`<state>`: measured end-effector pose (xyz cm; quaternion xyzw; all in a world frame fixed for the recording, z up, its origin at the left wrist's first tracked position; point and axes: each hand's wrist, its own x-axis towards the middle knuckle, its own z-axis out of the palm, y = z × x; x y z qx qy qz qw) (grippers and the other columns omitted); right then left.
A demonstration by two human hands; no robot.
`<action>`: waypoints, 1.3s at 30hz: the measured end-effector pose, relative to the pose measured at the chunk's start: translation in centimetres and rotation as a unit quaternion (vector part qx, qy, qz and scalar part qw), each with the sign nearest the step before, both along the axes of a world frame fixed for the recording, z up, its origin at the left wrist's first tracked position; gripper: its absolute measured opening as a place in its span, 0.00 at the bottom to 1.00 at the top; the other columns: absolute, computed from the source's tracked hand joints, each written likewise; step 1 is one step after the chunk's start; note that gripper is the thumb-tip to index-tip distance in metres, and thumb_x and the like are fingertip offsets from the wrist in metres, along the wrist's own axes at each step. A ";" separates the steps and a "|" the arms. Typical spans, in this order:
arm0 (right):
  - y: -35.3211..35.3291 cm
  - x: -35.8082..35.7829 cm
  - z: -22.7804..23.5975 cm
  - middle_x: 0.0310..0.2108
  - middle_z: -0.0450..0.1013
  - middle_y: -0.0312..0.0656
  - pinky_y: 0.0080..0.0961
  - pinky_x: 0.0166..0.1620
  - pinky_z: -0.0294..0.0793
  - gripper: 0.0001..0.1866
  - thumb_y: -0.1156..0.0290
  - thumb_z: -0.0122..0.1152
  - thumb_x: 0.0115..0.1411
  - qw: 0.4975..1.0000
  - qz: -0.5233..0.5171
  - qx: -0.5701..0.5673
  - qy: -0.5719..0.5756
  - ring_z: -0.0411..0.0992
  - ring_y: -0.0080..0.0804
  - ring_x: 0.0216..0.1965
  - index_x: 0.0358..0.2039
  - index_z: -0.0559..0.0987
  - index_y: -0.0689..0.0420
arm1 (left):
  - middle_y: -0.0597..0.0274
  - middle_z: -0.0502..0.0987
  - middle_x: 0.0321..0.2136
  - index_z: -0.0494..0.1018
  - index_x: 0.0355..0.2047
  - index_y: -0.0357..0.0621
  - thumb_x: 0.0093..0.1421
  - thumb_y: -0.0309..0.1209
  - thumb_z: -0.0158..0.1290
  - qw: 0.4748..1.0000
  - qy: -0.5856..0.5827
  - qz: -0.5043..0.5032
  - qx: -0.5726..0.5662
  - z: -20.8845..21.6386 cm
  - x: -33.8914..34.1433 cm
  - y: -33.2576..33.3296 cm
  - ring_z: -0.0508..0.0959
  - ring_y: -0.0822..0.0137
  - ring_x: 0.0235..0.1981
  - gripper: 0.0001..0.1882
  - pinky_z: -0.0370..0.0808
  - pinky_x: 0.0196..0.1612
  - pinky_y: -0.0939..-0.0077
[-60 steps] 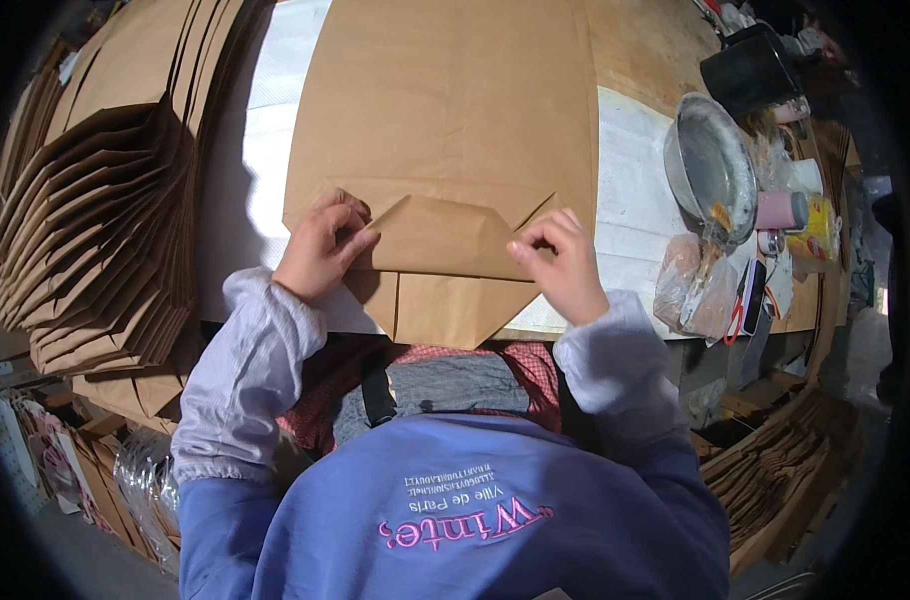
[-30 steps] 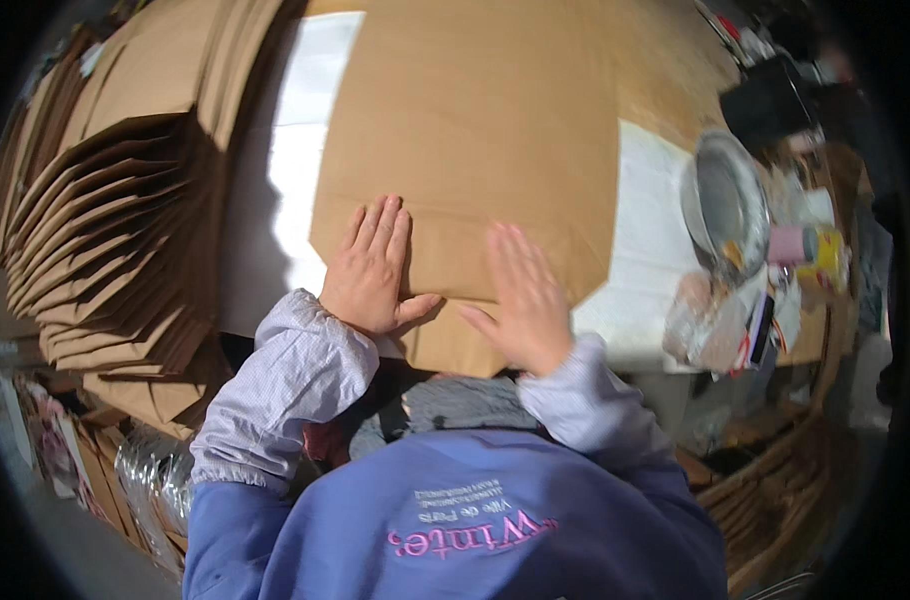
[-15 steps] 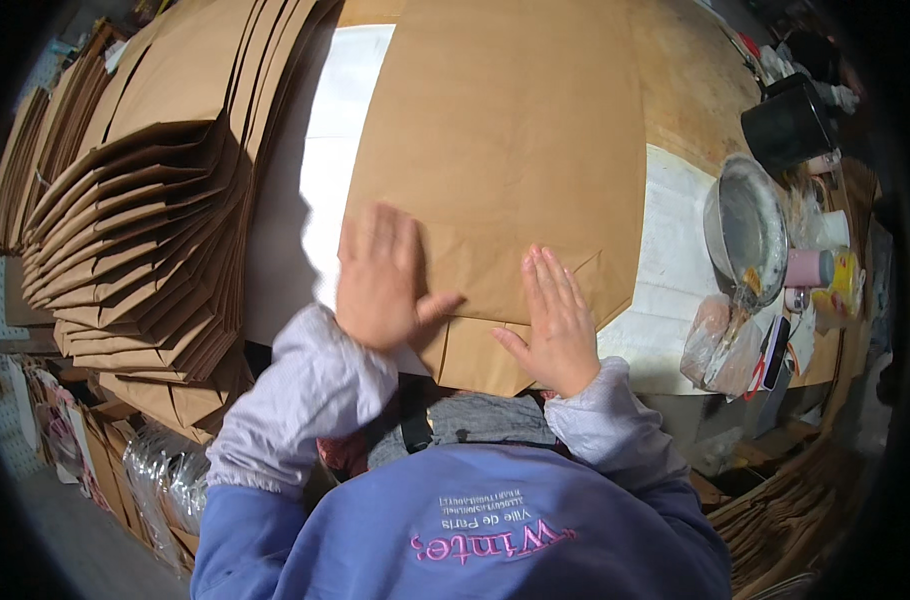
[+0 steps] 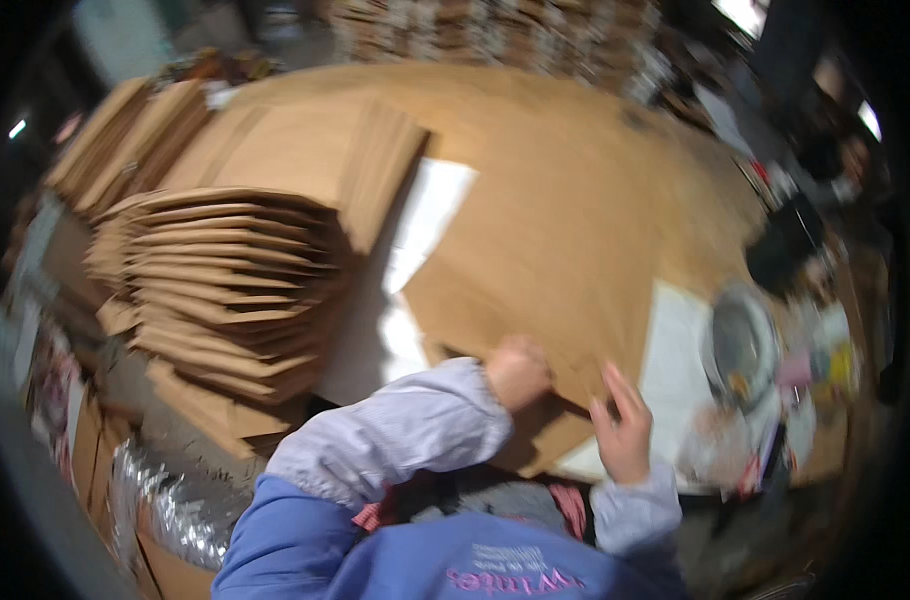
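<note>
Floor, far left: crumpled clear plastic wrap (image 4: 180,500), shiny. Tabletop, left: stack of brown paper bags (image 4: 230,300), near ends fanned in layers, in part shadow. Table (image 4: 710,225): wood-toned, rounded by the lens. Beneath the work: white sheet (image 4: 437,205), showing at both sides. Room beyond: piled brown bundles (image 4: 495,30), blurred. Right side: metal basin (image 4: 737,345), round, residue inside; black container (image 4: 787,245) behind it; pink cup (image 4: 795,370) beside it.

Centre, on the white sheet: one large paper bag (image 4: 565,240), plain brown, lying flat and askew, folded end toward the person, creases blurred. Left hand (image 4: 520,373): at the folded end, fingers curled; whether it grips cannot be told. Right hand (image 4: 625,425): at the near right edge, fingers extended, thumb apart.
</note>
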<state>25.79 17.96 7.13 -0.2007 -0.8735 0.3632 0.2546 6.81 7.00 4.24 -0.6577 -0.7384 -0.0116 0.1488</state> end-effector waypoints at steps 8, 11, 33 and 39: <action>-2.8 -1.6 -1.7 0.45 0.77 0.50 0.42 0.58 0.70 0.13 0.73 0.63 0.53 0.988 0.138 0.073 -0.013 0.75 0.46 0.44 0.39 0.80 0.64 | 0.68 0.77 0.26 0.81 0.23 0.57 0.46 0.33 0.56 0.972 0.164 0.131 -0.102 13.7 -19.2 -8.6 0.77 0.60 0.36 0.04 0.76 0.39 0.62; -3.2 -1.8 -2.4 0.39 0.78 0.46 0.38 0.47 0.74 0.06 0.74 0.61 0.53 0.977 0.191 0.094 -0.029 0.75 0.42 0.37 0.31 0.79 0.62 | 0.64 0.73 0.26 0.71 0.19 0.50 0.43 0.27 0.54 0.972 0.171 0.107 0.117 20.5 -28.9 -15.8 0.76 0.59 0.35 0.03 0.74 0.37 0.66; 5.6 -2.0 -6.3 0.47 0.72 0.54 0.43 0.51 0.72 0.21 0.67 0.63 0.54 0.965 -0.050 0.173 -0.193 0.70 0.54 0.48 0.48 0.77 0.60 | 0.56 0.75 0.32 0.73 0.36 0.45 0.55 0.26 0.50 0.985 -0.114 0.127 -0.027 3.2 -7.5 -10.5 0.77 0.52 0.37 0.08 0.75 0.37 0.57; 7.5 -0.7 -6.0 0.37 0.74 0.51 0.43 0.41 0.74 0.14 0.67 0.62 0.52 0.967 -0.023 0.073 -0.245 0.74 0.52 0.39 0.37 0.79 0.60 | 0.49 0.73 0.33 0.70 0.36 0.39 0.59 0.25 0.48 0.950 -0.160 0.252 -0.092 -2.8 -7.9 -7.2 0.77 0.49 0.33 0.05 0.77 0.36 0.57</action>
